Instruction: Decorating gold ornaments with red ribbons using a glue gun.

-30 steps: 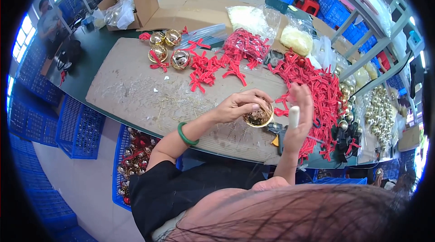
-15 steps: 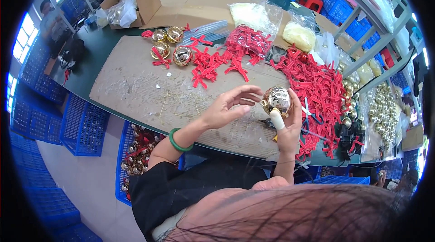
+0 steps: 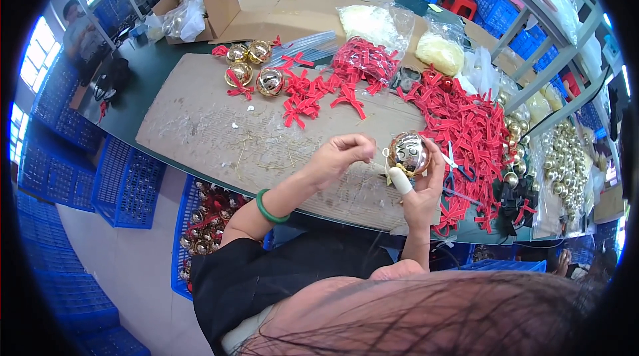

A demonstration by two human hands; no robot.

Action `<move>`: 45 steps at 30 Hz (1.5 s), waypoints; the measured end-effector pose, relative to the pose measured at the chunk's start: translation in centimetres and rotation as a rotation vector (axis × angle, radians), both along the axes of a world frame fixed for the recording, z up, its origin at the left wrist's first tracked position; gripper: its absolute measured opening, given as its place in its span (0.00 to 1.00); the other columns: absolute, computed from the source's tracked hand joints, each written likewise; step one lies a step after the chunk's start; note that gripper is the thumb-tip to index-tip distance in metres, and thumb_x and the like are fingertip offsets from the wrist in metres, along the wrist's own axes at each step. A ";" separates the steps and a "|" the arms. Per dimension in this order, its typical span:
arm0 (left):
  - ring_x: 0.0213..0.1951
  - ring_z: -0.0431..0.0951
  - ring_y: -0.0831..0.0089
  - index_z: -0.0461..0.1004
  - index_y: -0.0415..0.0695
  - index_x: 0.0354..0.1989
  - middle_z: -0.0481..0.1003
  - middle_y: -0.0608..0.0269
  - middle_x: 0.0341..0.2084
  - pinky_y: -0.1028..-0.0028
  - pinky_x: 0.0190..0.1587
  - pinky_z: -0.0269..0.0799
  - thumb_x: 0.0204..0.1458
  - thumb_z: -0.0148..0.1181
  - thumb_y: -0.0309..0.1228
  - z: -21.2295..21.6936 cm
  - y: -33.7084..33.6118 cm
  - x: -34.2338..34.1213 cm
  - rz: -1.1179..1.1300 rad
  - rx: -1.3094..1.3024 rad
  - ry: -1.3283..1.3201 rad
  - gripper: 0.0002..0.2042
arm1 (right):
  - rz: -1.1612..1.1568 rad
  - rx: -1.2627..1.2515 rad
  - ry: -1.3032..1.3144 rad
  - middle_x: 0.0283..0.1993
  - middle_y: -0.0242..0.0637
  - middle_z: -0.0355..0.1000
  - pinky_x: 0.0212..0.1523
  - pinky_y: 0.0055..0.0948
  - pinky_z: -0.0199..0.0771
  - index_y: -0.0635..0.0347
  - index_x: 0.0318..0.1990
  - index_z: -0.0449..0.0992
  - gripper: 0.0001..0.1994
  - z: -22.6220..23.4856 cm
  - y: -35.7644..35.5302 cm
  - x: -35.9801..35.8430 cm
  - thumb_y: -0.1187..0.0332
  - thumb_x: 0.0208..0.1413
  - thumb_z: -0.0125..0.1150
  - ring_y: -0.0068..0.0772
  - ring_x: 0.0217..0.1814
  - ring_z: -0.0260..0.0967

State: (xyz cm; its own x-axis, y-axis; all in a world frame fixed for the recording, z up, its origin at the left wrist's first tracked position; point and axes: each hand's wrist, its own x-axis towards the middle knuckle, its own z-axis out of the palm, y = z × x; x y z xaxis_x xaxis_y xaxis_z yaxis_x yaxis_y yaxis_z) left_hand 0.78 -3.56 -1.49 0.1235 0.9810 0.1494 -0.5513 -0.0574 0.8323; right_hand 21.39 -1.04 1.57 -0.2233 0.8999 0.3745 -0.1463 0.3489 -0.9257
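Cardboard [image 3: 193, 106], gold ball [image 3: 410, 148] in right hand [image 3: 423, 197]

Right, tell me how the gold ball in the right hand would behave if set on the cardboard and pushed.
The gold ball looks round, so it would probably roll on the cardboard. Its smooth, mirror-like surface may feel slippery; the right hand cups it. Its weight can't be told.

A dark green bench [image 3: 148, 76]; a worn cardboard sheet [image 3: 200, 113] on it, bearing four gold balls [image 3: 269, 81] and red bows [image 3: 305, 97]; a carton [image 3: 223, 8] at far left
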 end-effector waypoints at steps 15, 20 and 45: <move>0.65 0.69 0.59 0.45 0.50 0.78 0.51 0.52 0.72 0.59 0.62 0.75 0.50 0.73 0.26 1.7 -1.8 0.3 0.144 0.404 0.648 0.49 | 0.022 -0.160 -0.002 0.69 0.43 0.58 0.67 0.36 0.69 0.62 0.72 0.54 0.46 -2.4 -2.1 0.2 0.72 0.47 0.78 0.37 0.70 0.62; 0.67 0.68 0.57 0.41 0.51 0.78 0.51 0.50 0.72 0.58 0.63 0.73 0.46 0.77 0.26 1.5 -2.0 -0.6 0.136 0.384 0.752 0.55 | -0.287 0.056 -0.564 0.57 0.42 0.71 0.58 0.39 0.71 0.64 0.58 0.71 0.30 -4.3 -2.2 4.5 0.61 0.50 0.76 0.38 0.62 0.67; 0.56 0.72 0.58 0.52 0.49 0.76 0.49 0.49 0.69 0.60 0.62 0.69 0.44 0.75 0.35 -2.8 -2.4 -1.1 0.264 0.435 1.007 0.49 | -0.510 0.219 -0.832 0.47 0.45 0.75 0.53 0.40 0.70 0.61 0.65 0.70 0.37 -5.4 -3.5 4.9 0.67 0.45 0.78 0.45 0.49 0.72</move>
State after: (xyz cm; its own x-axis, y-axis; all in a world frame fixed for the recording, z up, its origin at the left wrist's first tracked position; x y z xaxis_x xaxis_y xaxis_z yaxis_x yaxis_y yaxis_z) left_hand -0.28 -5.93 -4.27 0.1773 0.8830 0.4346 0.4318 -0.4666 0.7719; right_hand 26.25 -4.51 -3.83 -0.0963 0.8912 0.4432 0.7336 0.3645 -0.5735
